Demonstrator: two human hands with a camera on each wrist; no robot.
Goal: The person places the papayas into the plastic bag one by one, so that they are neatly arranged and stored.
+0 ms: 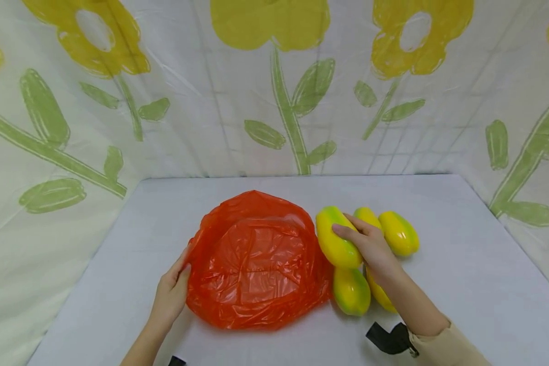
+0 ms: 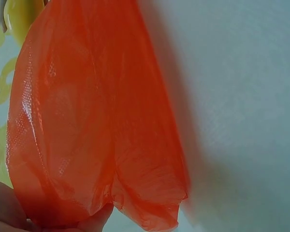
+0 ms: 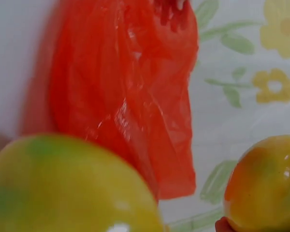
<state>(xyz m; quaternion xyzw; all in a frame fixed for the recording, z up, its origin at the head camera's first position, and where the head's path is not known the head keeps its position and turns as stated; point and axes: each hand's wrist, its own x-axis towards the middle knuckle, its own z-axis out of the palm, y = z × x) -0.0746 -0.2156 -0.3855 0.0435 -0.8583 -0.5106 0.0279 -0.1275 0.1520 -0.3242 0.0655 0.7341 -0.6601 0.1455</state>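
Note:
An orange plastic bag (image 1: 256,259) lies crumpled with its mouth spread wide in the middle of the table. My left hand (image 1: 182,267) pinches its left edge; in the left wrist view the bag (image 2: 96,121) fills the frame, with my fingertips (image 2: 94,220) on its rim. Several yellow-green papayas lie to the right of the bag. My right hand (image 1: 349,238) grips the nearest papaya (image 1: 334,241), which lies against the bag's right side. That papaya (image 3: 67,188) looms close in the right wrist view, with another papaya (image 3: 263,183) beside it and the bag (image 3: 130,92) behind.
The pale grey table (image 1: 462,284) is walled on three sides by a white curtain (image 1: 274,101) printed with yellow flowers. More papayas (image 1: 399,233) (image 1: 351,291) lie around my right hand. A black wrist strap (image 1: 389,338) sits on my right forearm.

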